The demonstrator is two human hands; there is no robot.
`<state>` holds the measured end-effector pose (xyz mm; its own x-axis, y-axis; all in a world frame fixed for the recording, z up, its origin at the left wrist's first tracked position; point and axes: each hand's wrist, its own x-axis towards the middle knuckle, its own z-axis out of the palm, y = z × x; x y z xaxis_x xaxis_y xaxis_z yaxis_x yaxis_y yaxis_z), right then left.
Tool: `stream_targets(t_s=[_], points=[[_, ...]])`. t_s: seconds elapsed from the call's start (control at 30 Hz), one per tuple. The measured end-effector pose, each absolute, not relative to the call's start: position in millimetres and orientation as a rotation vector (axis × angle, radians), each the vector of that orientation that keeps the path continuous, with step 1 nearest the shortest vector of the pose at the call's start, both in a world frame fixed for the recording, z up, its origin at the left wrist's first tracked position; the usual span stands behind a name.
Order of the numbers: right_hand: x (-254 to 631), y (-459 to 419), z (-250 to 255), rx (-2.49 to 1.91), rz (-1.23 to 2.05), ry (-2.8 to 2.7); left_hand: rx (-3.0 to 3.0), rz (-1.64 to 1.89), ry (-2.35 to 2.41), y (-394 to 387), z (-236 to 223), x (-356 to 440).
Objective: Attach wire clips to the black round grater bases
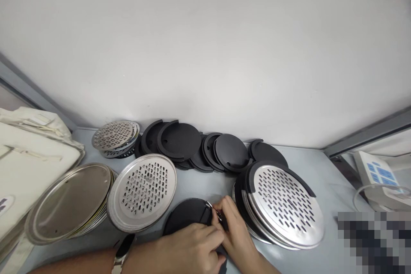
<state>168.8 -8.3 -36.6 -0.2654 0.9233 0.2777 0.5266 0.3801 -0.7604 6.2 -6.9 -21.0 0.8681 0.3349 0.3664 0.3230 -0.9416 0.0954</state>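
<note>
A round black plastic disc [186, 214] is at the front centre, partly covered by my hands. My left hand [195, 246] has its fingers curled over the disc's near right part, gripping it. Close beside it, my right hand [233, 227] is closed at the disc's right edge, with its fingers pinched around a small dark piece with a shiny metal edge [210, 205]. My fingers hide most of that piece, so its kind cannot be told. The two hands meet over the disc, and what lies under them is hidden.
Left of the disc lie a perforated metal grater plate [144, 192] and a stack of plain metal discs [73, 201]. On the right are stacked slotted metal plates [284, 201]. Black discs [180, 139] and small grater plates [114, 135] line the wall [205, 51]. A white bag [35, 150] borders the left.
</note>
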Motion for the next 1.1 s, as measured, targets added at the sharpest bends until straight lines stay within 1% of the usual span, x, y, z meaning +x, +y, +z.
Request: stream_targets(t_s=[0.3,0.7,1.1], points=[[169,-8,-34,-1.255,0.736,-1.923,3.034,0.639,0.409,-3,-18,5],[169,-7,-40,-1.236,0.655,-1.954,3.029,0.619,0.439,-4,-25,5],[170,-7,-40,-1.266,0.688,-1.927,3.025,0.678,0.441,-5,-30,5]])
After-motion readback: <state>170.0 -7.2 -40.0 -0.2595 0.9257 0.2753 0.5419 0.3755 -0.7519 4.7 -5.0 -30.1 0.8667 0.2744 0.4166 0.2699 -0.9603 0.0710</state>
